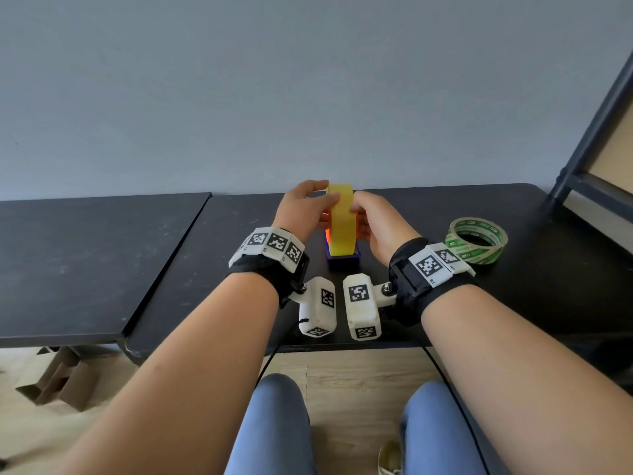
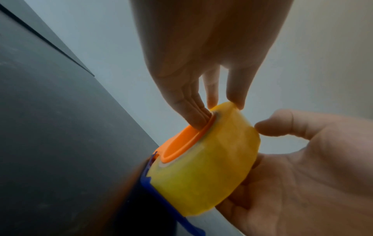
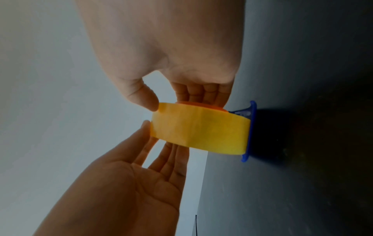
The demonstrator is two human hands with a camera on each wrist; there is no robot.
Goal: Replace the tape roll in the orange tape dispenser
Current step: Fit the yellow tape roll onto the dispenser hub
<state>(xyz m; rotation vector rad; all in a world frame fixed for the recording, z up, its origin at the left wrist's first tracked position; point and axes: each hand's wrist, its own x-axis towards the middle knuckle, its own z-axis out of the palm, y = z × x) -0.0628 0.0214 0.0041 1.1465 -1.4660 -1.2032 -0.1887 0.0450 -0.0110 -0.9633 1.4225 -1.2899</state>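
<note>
Both hands are steadying the yellow tape roll upright on the orange dispenser: left hand pinching its top, right hand cupping its side.

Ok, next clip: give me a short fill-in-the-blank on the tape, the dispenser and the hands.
1. The roll seated on the orange tape dispenser is ____ in colour.
2. The dispenser's base is ____.
3. The green-printed tape roll lies flat on the black table, on the side of the person's ____ hand.
4. The left hand and right hand both hold the ____ roll.

Missing words: yellow; blue; right; yellow
</note>
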